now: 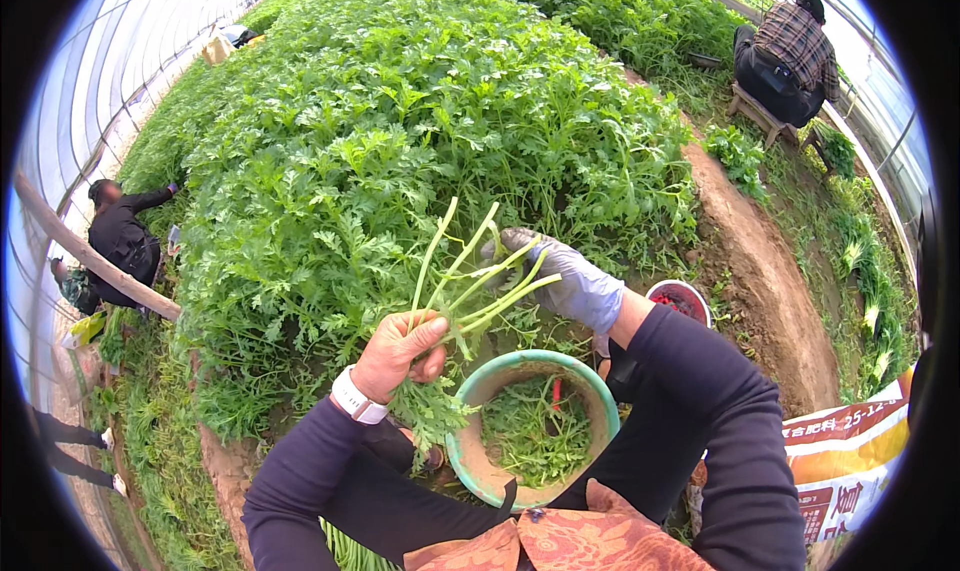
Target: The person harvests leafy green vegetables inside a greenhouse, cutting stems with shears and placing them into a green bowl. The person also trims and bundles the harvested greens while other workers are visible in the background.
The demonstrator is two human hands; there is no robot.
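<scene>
My bare left hand [401,349] grips a small bunch of leafy green stalks [480,274], pale cut ends up and lobed leaves hanging below. A white watch band is on that wrist. In a grey glove, my right hand [574,274] is beside the upper stalks; its fingertips are partly hidden behind them, and whether they pinch a small leaf strand is unclear. Between my knees stands a green-rimmed bucket [459,451] holding loose leaf trimmings [536,436] and a thin red object [556,394].
Dense leafy greens [390,120] fill the bed ahead. A white pail [705,308] with red contents stands behind my right forearm. A printed sack [847,458] lies at right. One person [795,60] sits on a stool; others [124,241] are at left, near a wooden pole [90,256].
</scene>
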